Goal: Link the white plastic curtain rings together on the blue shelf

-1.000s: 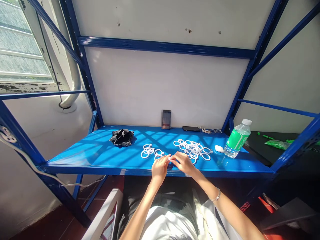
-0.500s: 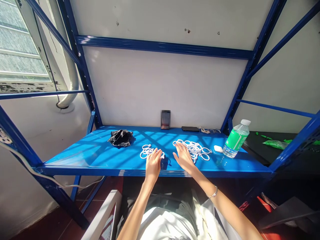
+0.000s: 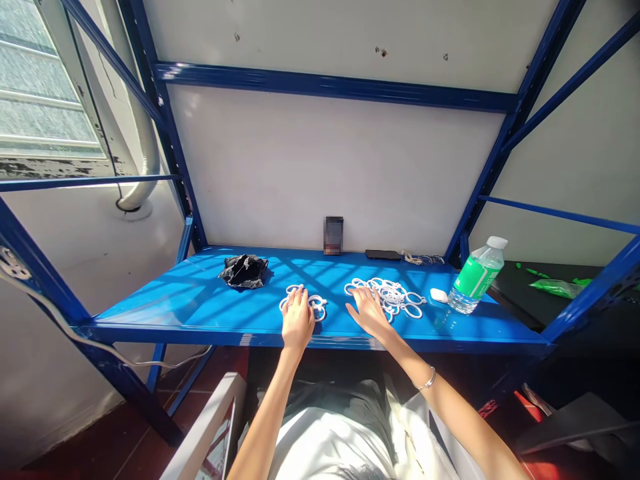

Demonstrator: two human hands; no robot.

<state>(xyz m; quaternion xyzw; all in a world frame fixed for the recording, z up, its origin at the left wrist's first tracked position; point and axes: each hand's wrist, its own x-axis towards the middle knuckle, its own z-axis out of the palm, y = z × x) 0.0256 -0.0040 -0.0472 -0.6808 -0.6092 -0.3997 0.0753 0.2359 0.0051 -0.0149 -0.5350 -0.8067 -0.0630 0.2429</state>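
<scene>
My hands over two groups of white rings on the blue bench (image 3: pixel 165 300).
My left hand (image 3: pixel 297 325) lies over the smaller cluster (image 3: pixel 319 307), fingers extended; I can't tell whether it grips any. My right hand (image 3: pixel 369 313), thumb spread away from its fingers, reaches the left edge of the larger pile (image 3: pixel 400 299), with no ring visibly gripped. The bottle (image 3: pixel 477 275) stands right of that pile.

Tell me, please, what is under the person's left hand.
White rings show on both sides of the left hand, on the blue table; anything beneath that hand is hidden.
</scene>
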